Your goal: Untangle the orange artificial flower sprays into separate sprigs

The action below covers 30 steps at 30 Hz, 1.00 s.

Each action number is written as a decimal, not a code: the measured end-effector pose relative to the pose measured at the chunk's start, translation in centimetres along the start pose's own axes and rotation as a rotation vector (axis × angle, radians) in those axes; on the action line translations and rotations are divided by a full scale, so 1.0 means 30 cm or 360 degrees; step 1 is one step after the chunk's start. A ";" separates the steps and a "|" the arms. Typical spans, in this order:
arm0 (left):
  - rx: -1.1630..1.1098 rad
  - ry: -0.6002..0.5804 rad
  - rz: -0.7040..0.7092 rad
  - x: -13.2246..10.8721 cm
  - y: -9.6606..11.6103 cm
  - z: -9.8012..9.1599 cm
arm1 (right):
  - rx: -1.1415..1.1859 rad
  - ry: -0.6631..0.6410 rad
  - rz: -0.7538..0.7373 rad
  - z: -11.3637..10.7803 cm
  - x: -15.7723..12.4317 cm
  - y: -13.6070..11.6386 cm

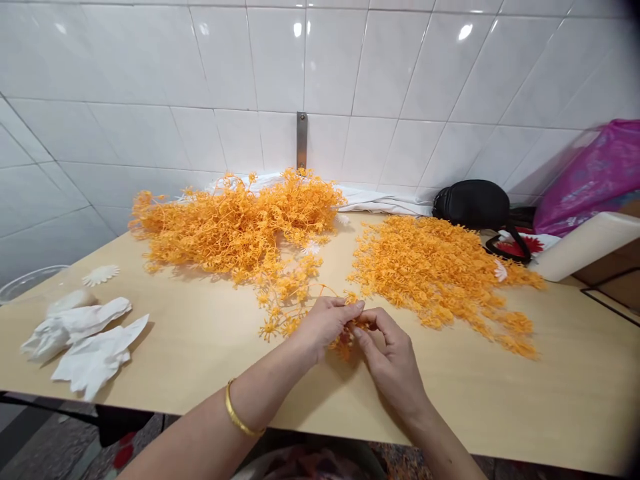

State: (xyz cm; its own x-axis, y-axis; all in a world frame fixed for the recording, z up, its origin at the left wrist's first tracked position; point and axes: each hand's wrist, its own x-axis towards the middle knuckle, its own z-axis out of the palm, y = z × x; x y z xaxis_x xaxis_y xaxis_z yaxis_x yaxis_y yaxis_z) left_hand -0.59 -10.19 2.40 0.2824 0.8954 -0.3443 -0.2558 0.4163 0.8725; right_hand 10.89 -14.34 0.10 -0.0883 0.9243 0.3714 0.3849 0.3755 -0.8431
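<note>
At the far left edge a clear plastic container (pixel 25 280) is sitting, its contents impossible to tell. Crumpled white tissues (pixel 83 340) are lying near it on the wooden table (pixel 200 347). A tall heap of orange plastic flower sprigs (pixel 235 223) is resting farther back. At the near middle, the left hand (pixel 323 327) and the right hand (pixel 390 360) are both pinching one orange sprig (pixel 350 327) with fingers curled closed. A flatter orange pile (pixel 440 273) is spreading to the right, with a black bag (pixel 473 203) and a pink plastic bag (pixel 590 177) beyond it.
</note>
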 end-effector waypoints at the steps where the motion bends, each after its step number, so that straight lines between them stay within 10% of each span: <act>1: -0.0113 0.0039 0.0001 0.007 -0.002 0.008 | -0.0114 0.0033 -0.0051 0.003 -0.002 0.001; 15: -0.0947 0.0340 -0.0208 0.059 -0.006 -0.038 | -0.0476 0.0067 -0.0360 0.024 -0.037 -0.018; 23: -0.0900 0.0057 -0.0171 0.070 0.012 -0.085 | 0.0735 0.0349 0.0614 -0.022 -0.031 0.014; 30: -0.0932 0.0041 -0.0112 0.077 0.009 -0.091 | 0.0879 0.0099 0.0785 -0.001 0.024 0.005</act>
State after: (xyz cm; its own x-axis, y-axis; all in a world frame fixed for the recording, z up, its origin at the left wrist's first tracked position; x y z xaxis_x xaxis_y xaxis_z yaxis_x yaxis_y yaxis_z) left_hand -2.52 -7.58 0.90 0.2963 0.8630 -0.4092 -0.7073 0.4862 0.5131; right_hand 10.92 -13.61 0.26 0.0338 0.9950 -0.0935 -0.1531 -0.0873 -0.9844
